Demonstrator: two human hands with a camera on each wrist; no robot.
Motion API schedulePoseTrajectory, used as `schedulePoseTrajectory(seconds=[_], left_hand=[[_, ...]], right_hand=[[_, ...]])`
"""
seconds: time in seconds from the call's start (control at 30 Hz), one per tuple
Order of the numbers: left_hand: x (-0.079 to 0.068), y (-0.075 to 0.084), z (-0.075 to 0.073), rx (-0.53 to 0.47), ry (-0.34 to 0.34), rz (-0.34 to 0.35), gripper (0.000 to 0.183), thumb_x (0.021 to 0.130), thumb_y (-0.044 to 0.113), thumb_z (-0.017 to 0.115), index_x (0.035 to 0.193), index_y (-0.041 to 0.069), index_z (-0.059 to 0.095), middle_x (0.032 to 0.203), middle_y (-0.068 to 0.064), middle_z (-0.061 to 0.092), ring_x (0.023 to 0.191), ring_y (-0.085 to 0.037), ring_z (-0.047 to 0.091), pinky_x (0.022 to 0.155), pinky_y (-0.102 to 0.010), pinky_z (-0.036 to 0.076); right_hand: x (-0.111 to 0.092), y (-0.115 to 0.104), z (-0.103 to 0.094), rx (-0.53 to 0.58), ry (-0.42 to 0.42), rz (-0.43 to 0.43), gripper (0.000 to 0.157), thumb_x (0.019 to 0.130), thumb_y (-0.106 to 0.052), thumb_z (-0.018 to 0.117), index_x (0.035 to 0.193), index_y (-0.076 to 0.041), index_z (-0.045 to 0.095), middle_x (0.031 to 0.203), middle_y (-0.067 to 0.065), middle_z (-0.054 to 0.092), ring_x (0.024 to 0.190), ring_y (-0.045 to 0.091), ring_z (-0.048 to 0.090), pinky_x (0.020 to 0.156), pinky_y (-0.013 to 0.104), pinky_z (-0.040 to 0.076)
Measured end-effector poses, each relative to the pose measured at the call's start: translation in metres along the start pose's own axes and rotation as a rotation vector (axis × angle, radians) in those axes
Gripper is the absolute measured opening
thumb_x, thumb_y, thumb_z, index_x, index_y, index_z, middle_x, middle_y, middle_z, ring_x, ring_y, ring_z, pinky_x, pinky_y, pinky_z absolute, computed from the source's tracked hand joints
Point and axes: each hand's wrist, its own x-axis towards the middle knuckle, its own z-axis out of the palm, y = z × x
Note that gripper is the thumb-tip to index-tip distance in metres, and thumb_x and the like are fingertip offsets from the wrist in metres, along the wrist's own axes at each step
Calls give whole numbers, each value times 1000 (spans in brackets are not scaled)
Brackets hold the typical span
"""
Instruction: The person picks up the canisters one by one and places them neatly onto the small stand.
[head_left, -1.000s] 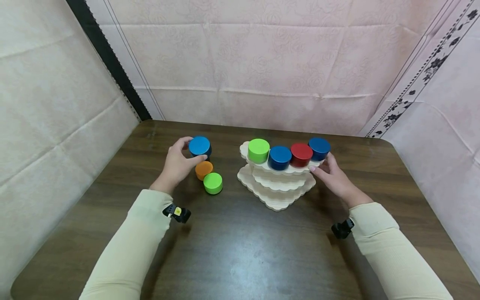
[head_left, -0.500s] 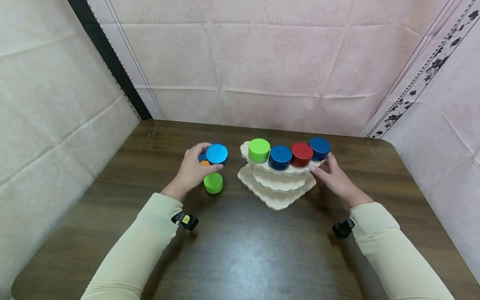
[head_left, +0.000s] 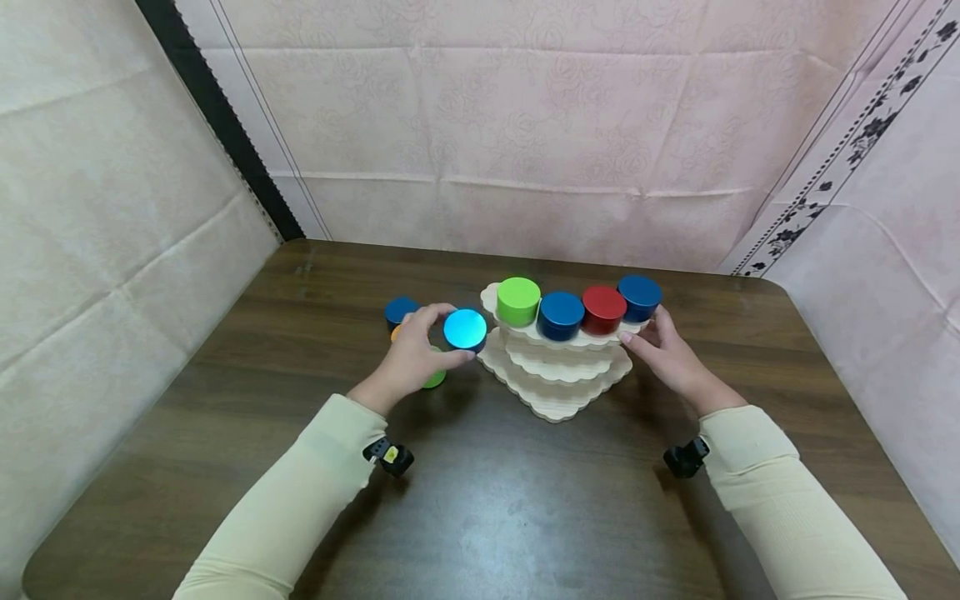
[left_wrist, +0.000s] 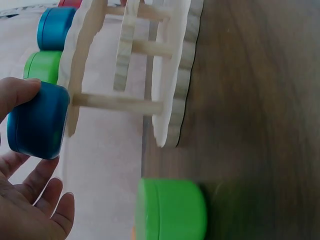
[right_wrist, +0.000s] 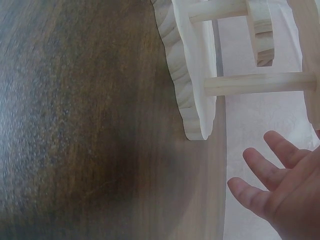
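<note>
Left grip [head_left: 412,358] on squat, glossy blue cylinder [head_left: 465,330]

A dark brown wood-grain table [head_left: 585,517] with rounded far corners stands before a creased, pale pink back cloth [head_left: 525,125], flanked by a whitish left cloth [head_left: 112,225] beside a black band [head_left: 222,125] and a pale right cloth [head_left: 885,283] beside a black floral border [head_left: 873,127], while soft light glares on the tabletop.

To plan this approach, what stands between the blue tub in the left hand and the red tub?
In the head view, a green tub and then a second blue tub stand between the held blue tub and the red tub.
</note>
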Motion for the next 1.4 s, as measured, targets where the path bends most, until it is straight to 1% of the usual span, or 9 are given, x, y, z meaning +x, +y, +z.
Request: schedulePoseTrajectory(seconds=[0.13,0.27,0.47,0.6,0.77,0.97,1.07,1.17,1.4], left_hand=[[-1,2,9,19,-11,10,65,80,22,80,134,4,48,134,-13,52,121,-31,38,98,-50,38],[-1,4,16,34,-19,19,63,79,22,80,132,4,50,132,-12,54,118,-31,39,94,-46,39],[-3,6,28,36,-33,13,61,79,23,80,129,5,52,127,-11,56,114,-28,40,89,-43,41],[-2,7,36,32,-24,12,59,79,22,80,127,5,52,123,-11,56,114,-28,41,87,-42,43],[-3,6,48,-11,-1,20,56,79,19,80,124,5,52,117,-12,54,111,-28,43,85,-42,43],[-5,6,63,-53,29,21,61,79,20,79,130,4,50,117,-12,53,109,-28,44,84,-40,43],[-6,7,69,-65,45,11,63,79,20,79,131,2,49,116,-13,51,107,-29,45,84,-40,45],[-6,8,74,-77,60,-10,62,80,20,78,131,1,48,115,-13,49,102,-27,47,83,-36,47],[-4,15,82,-119,85,-69,65,80,23,79,133,3,48,114,-13,46,95,-24,49,79,-33,48]], right_hand=[[1,1,0,0,-3,6,83,100,-36,49,154,-15,-10,154,30,14,137,50,25,105,67,26],[1,1,0,6,-5,10,83,100,-36,49,154,-15,-10,154,30,14,138,50,25,105,67,26],[0,-1,1,9,-3,0,85,99,-40,49,154,-14,-10,154,29,13,137,50,25,104,68,26],[-1,-1,2,16,3,-2,85,99,-40,50,154,-13,-9,154,28,14,137,50,27,103,68,27],[0,-2,1,23,-7,-1,84,100,-37,50,154,-14,-10,154,29,13,137,50,26,104,68,25],[0,-2,1,18,-9,16,83,100,-36,49,154,-15,-11,155,29,12,138,50,24,105,68,25],[-1,-1,1,18,-8,12,84,99,-39,49,154,-17,-11,156,28,11,138,49,24,104,68,25],[-1,-1,1,18,-5,7,84,99,-39,49,154,-17,-11,156,28,11,139,49,24,105,68,25],[-1,-2,1,14,-1,9,82,100,-36,49,154,-15,-10,154,30,14,138,50,24,105,67,25]])
